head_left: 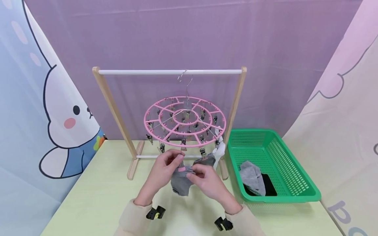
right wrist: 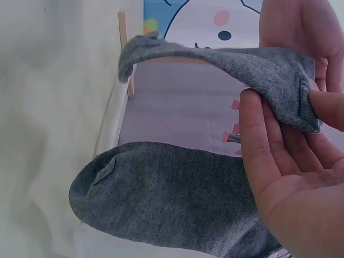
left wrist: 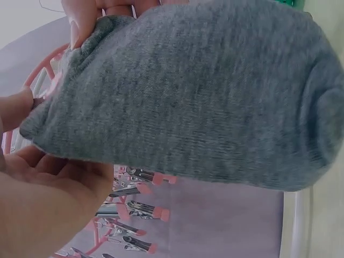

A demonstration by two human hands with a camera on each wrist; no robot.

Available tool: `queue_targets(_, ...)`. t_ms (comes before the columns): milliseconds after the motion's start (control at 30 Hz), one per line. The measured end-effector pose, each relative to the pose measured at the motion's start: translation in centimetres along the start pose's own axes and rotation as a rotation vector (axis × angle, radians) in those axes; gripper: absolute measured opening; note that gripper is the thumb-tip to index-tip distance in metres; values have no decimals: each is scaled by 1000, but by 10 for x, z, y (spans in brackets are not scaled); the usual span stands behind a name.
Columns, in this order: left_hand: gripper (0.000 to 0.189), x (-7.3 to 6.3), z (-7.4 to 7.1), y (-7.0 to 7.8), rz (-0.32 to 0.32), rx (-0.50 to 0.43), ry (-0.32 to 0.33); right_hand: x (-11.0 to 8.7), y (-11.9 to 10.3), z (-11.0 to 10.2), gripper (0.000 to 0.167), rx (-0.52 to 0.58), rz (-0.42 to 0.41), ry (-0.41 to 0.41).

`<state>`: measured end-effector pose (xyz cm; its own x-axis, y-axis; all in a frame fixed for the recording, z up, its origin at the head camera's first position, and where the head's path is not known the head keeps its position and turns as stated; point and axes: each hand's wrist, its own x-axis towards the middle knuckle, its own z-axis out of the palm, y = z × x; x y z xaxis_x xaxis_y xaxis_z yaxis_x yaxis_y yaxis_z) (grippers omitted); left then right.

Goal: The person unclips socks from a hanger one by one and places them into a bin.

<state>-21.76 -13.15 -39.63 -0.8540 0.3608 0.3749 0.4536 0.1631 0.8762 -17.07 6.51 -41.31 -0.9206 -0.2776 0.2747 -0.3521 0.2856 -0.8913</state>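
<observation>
A light grey sock (head_left: pixel 180 184) hangs under the front of a pink round clip hanger (head_left: pixel 185 145). My left hand (head_left: pixel 162 168) pinches a pink-tipped clip (head_left: pixel 181 168) at the sock's cuff, thumb against fingers. From the other side, my right hand (head_left: pixel 209 181) pinches the cuff between thumb and fingers. The sock's toe points down, away from both hands. Just behind the right hand, a darker grey sock (right wrist: pixel 172 196) hangs from another clip. A white sock (head_left: pixel 219 150) hangs farther right on the hanger.
The hanger hooks onto the white bar (head_left: pixel 141 72) of a wooden-legged rack. Several metal clips dangle around its rings. At the right stands a green basket (head_left: pixel 298 164) with a grey sock (head_left: pixel 252 177) and a black cloth item (head_left: pixel 269 186) inside.
</observation>
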Motion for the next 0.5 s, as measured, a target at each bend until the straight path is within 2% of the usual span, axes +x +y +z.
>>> queue_targets(200,17,-1,3,4,-3,-9,22,0,0,1,11,4,14,-9)
queue_targets(367,9,-3,4,7,48,24,45,0,-1,2,8,-5,14,-14)
queue_targets(500,9,-3,4,7,65,35,71,-2,0,3,8,-19,19,-17)
